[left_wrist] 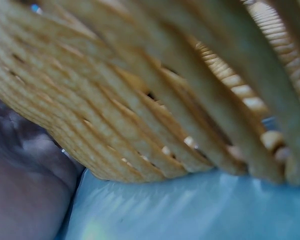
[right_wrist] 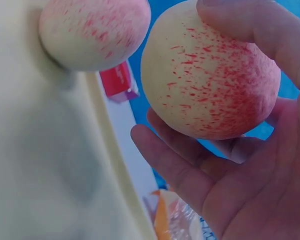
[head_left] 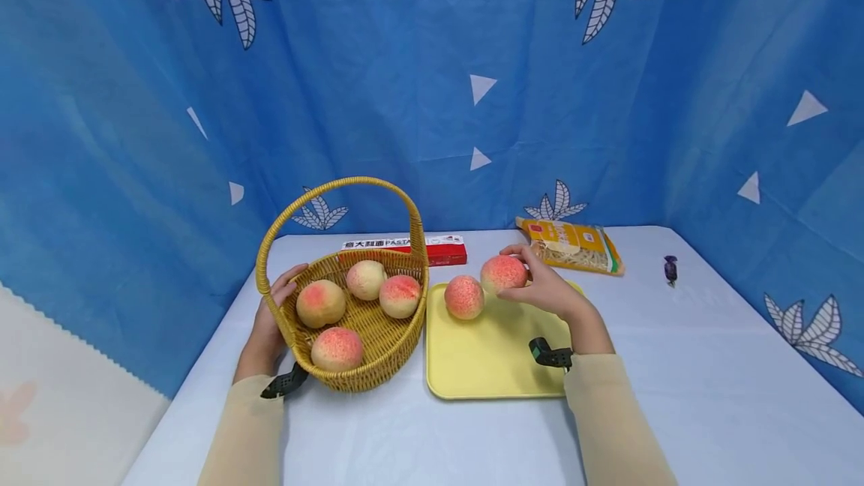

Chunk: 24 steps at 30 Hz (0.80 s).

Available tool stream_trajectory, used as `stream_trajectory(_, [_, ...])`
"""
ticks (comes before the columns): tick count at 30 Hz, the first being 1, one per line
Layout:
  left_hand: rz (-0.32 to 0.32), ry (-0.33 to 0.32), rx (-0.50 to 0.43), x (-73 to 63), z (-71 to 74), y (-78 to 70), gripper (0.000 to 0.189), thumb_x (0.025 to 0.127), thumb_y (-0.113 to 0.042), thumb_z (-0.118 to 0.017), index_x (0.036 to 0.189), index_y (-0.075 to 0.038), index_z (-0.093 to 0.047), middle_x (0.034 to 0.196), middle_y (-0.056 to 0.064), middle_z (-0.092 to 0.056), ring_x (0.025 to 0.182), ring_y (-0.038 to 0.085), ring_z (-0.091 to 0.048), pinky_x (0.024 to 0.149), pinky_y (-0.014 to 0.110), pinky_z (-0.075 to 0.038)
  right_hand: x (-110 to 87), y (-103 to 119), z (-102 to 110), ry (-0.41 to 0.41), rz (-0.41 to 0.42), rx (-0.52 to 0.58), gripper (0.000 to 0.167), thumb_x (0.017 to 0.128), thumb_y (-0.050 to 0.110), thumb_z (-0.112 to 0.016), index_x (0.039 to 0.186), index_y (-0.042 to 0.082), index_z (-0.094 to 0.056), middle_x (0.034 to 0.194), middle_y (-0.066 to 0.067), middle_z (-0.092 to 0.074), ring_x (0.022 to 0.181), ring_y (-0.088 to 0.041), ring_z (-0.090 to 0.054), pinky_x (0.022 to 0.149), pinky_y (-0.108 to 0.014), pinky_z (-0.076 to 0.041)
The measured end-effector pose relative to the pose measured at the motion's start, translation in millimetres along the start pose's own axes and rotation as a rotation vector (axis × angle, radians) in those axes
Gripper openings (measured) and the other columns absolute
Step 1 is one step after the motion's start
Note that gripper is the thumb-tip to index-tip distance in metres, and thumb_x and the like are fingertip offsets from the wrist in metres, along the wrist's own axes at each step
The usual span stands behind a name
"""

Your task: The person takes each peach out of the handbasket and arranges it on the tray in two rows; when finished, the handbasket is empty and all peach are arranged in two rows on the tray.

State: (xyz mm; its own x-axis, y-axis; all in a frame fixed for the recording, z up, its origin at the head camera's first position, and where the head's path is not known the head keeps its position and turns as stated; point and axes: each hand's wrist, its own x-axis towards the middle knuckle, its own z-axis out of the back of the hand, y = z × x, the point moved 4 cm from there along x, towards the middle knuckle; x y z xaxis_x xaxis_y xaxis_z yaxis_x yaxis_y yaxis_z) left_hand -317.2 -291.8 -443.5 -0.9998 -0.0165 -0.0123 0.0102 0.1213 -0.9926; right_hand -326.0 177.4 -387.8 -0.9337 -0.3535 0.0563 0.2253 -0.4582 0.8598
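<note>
A yellow woven basket (head_left: 378, 336) with a tall hoop handle stands on the left, holding several peaches, among them a pale one (head_left: 367, 280) at the back. My left hand (head_left: 266, 321) holds the basket's left side, fingertips at the rim; in the left wrist view the palm (left_wrist: 25, 175) lies against the weave. Over the back of a yellow tray (head_left: 493, 366), my right hand (head_left: 547, 291) grips a red-speckled peach (head_left: 503, 274) between thumb and fingers. Another peach (head_left: 464, 297) sits on the tray, just left of the held peach (right_wrist: 210, 75).
Behind the basket and tray lies a red and white pasta box (head_left: 445, 252). An orange bag of noodles (head_left: 574, 246) is at the back right, and a small dark-wrapped item (head_left: 670, 270) lies farther right. A blue curtain (head_left: 432, 96) hangs behind the white table (head_left: 709, 396).
</note>
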Motion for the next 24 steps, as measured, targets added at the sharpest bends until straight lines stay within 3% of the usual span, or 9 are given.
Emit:
stream_trajectory(5, [-0.008,0.006,-0.017,-0.6,-0.9,-1.5,0.044,0.108,-0.032,-0.04,0.151,-0.025,-0.04,0.137,-0.009,-0.049,0.122,0.002,-0.051,0.095,0.014,-0.046,0.2,-11,3,0.008,-0.049,-0.043,0.072,0.085,0.028,-0.079,0.144,0.018,-0.039,0.142,-0.015,-0.049,0.129,-0.033,-0.05,0.11,-0.053,-0.042])
stream_trajectory(19, [-0.01,0.014,-0.03,-0.7,-2.0,0.5,0.052,0.108,-0.031,-0.038,0.157,-0.015,-0.029,0.135,-0.01,-0.048,0.12,0.001,-0.052,0.096,0.014,-0.046,-2.2,-30,2,0.063,-0.12,-0.116,0.073,0.084,0.035,-0.079,0.147,0.022,-0.045,0.151,-0.014,-0.044,0.134,-0.036,-0.043,0.11,-0.061,-0.037])
stream_trajectory(24, [-0.01,0.002,-0.008,2.4,1.2,4.3,0.051,0.108,-0.034,-0.039,0.157,-0.02,-0.032,0.137,-0.009,-0.048,0.122,0.002,-0.051,0.096,0.014,-0.045,-0.9,-35,0,0.079,-0.134,-0.148,0.073,0.084,0.037,-0.079,0.147,0.022,-0.046,0.152,-0.014,-0.043,0.136,-0.037,-0.041,0.111,-0.064,-0.034])
